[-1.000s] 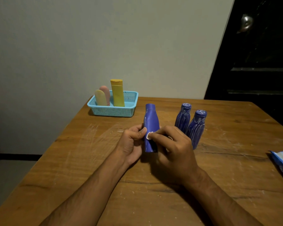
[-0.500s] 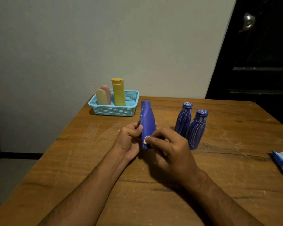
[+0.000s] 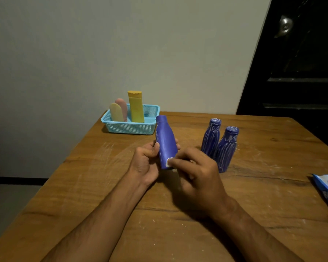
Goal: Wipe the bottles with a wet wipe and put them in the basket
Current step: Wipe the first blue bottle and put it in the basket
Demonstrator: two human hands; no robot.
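Tilted further upper-left since earlier, the bottle (image 3: 166, 142), gripped by the left hand (image 3: 146, 163) while the right hand (image 3: 199, 173) pinches the wipe (image 3: 169, 161), could slip.

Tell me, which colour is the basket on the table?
Light blue, with a fine mesh wall; the basket shows best in the head view, the only one.

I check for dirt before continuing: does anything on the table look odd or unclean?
Yes. The two standing blue bottles carry white streaks, and the wooden table shows pale smears near them. Nothing is tipped or spilled.
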